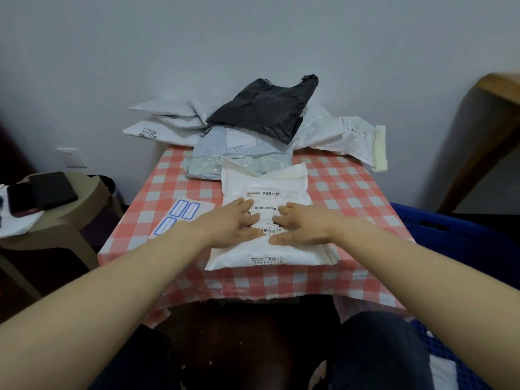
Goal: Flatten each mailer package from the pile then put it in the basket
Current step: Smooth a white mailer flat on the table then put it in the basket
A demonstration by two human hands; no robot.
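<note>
Dark trouser legs (377,347) sit closest to the viewer, with two bare forearms reaching forward above them. The left hand (230,223) and the right hand (302,226) both lie palm-down with fingers straight and spread. They press side by side on a white mailer (267,187) (printed label facing up), and neither grips anything. The white mailer lies flat at the near edge of a counter (351,192) covered in red-and-white checked cloth.

Just behind the white mailer is the pile (239,147) of grey and white mailers, with a black mailer (264,108) on top. Left of the white mailer lies a sheet of blue-bordered labels (183,218). Right of it, lower than the counter, is a blue basket (439,229). Far to its left, a beige stool (56,218) holds two dark flat objects.
</note>
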